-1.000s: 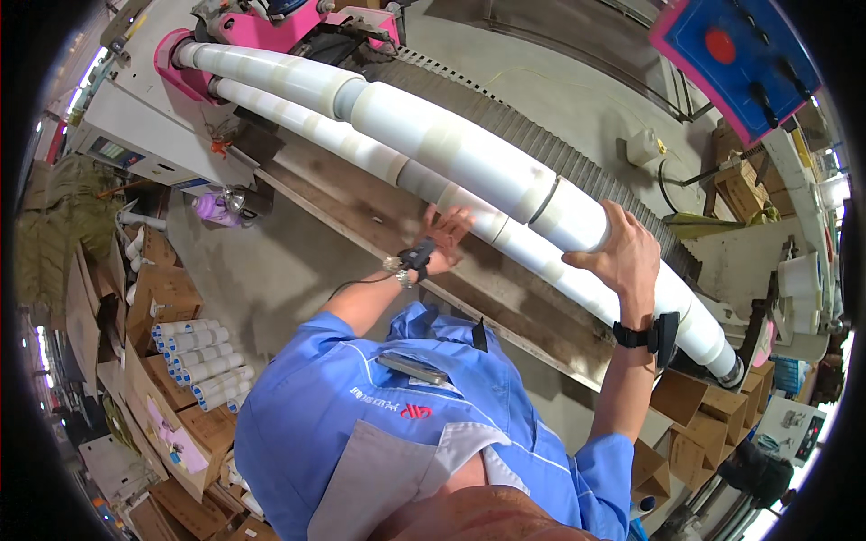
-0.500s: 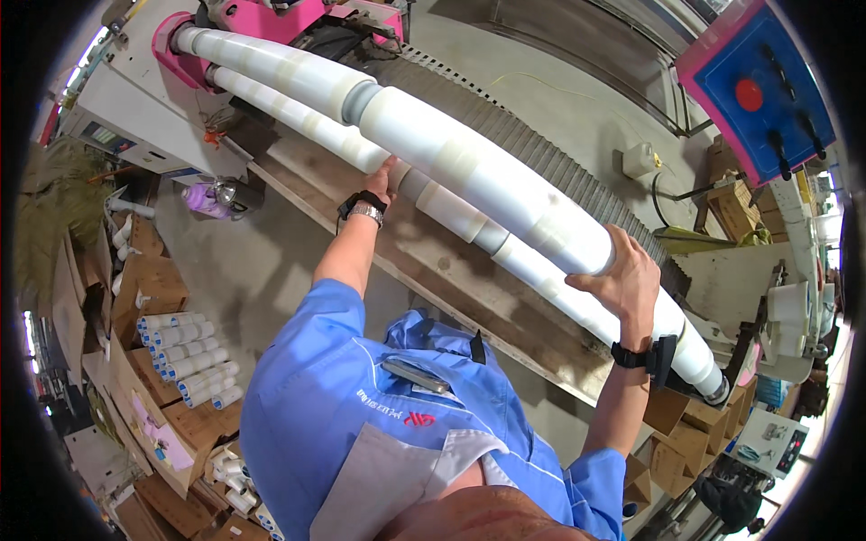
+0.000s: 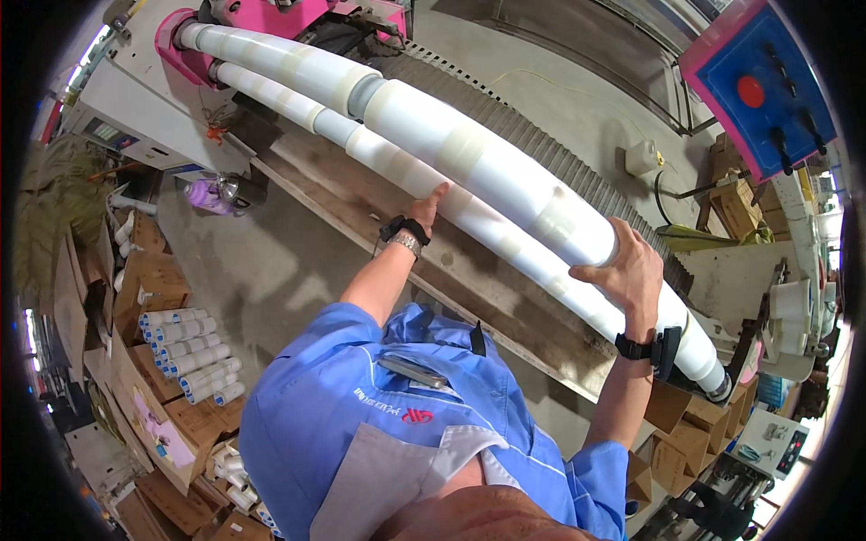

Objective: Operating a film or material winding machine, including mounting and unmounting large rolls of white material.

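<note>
Two long bars run from upper left to lower right, both carrying white rolls with yellowish bands. The upper bar bears the thick rolls [image 3: 487,158], with a grey gap between two of them. My right hand [image 3: 629,270] curls over the thick roll near its right end, thumb on the near side and fingers across the top. Below it runs the thinner white roll [image 3: 397,165], on the lower bar [image 3: 336,128]. My left hand [image 3: 428,210] grips this roll from the near side; one digit lies along it, while the other fingers are mostly hidden.
A pink machine frame [image 3: 185,45] holds the bars' left ends. Beneath them lies a brown ledge [image 3: 316,180], with a ribbed grey cover [image 3: 523,131] behind. At upper right hangs a blue control panel [image 3: 753,99] with a red button. Cardboard boxes [image 3: 162,279] and stacked rolls [image 3: 203,352] stand left.
My left hand has moved right along the lower bar. The thinner rolls there have slid right, leaving a bare grey stretch farther left. My right hand stays almost in place.
</note>
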The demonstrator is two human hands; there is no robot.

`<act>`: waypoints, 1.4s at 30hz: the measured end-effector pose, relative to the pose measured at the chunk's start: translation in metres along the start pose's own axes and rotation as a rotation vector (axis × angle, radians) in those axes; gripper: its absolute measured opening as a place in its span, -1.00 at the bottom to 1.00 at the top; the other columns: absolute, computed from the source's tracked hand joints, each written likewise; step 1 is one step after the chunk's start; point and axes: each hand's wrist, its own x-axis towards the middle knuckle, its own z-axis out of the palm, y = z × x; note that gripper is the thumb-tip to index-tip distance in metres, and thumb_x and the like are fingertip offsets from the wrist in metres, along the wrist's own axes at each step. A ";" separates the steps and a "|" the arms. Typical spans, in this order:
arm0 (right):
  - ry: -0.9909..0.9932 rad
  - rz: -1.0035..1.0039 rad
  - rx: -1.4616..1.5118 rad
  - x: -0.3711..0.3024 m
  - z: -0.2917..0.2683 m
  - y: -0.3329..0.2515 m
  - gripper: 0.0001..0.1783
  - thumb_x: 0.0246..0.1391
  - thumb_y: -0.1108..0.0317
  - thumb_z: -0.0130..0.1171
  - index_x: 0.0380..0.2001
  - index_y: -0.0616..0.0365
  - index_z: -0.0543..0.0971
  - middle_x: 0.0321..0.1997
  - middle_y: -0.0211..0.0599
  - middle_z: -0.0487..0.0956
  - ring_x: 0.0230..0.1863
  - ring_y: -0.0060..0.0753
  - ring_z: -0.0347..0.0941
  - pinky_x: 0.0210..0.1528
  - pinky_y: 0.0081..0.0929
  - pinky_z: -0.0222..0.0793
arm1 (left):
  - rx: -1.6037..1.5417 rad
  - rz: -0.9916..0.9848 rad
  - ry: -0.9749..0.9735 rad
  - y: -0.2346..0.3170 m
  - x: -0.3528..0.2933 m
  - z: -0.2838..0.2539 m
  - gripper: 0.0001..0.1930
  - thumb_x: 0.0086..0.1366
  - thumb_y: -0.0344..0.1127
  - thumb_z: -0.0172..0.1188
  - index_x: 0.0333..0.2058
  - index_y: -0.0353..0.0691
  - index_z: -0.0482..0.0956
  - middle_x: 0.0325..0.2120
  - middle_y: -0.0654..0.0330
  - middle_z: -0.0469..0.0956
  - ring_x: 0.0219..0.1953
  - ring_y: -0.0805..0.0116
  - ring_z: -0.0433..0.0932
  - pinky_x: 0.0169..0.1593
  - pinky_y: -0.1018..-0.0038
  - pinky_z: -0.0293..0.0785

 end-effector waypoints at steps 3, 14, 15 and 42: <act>0.022 -0.008 -0.003 0.000 0.004 0.003 -0.09 -0.67 0.00 0.47 -0.04 0.14 0.60 -0.15 -0.11 0.65 -0.15 -0.12 0.61 -0.01 -0.28 0.50 | -0.065 -0.055 -0.044 0.003 -0.001 -0.002 -0.13 -0.19 0.48 0.38 -0.01 -0.05 0.55 -0.27 0.29 0.51 -0.30 0.41 0.38 -0.19 0.35 0.30; 0.469 -0.474 -0.142 -0.008 0.008 0.015 -0.29 -0.39 0.06 0.41 -0.06 0.15 0.57 -0.08 -0.07 0.59 -0.03 0.02 0.52 0.05 -0.08 0.40 | -0.340 0.064 0.048 0.088 0.043 -0.106 -0.34 0.04 0.54 0.05 -0.10 0.17 0.52 -0.36 0.41 0.51 -0.44 0.47 0.38 -0.49 0.40 0.22; 0.580 -0.579 -0.123 -0.017 0.012 0.008 -0.36 -0.33 0.13 0.40 -0.09 0.16 0.58 -0.08 -0.07 0.58 -0.03 0.03 0.50 0.06 -0.02 0.38 | -0.355 0.060 0.049 0.094 0.048 -0.110 -0.34 0.04 0.54 0.05 -0.10 0.17 0.52 -0.36 0.41 0.51 -0.44 0.47 0.38 -0.49 0.40 0.22; -0.501 -0.267 0.054 0.165 0.271 -0.178 -0.09 -0.30 0.24 0.42 0.19 0.28 0.32 0.12 0.24 0.42 0.19 0.23 0.32 0.22 -0.08 0.26 | -0.687 0.328 0.347 0.114 0.029 -0.067 -0.77 0.01 -0.29 0.38 -0.48 -0.37 0.62 -0.47 0.24 0.58 -0.46 0.43 0.47 -0.36 0.37 0.41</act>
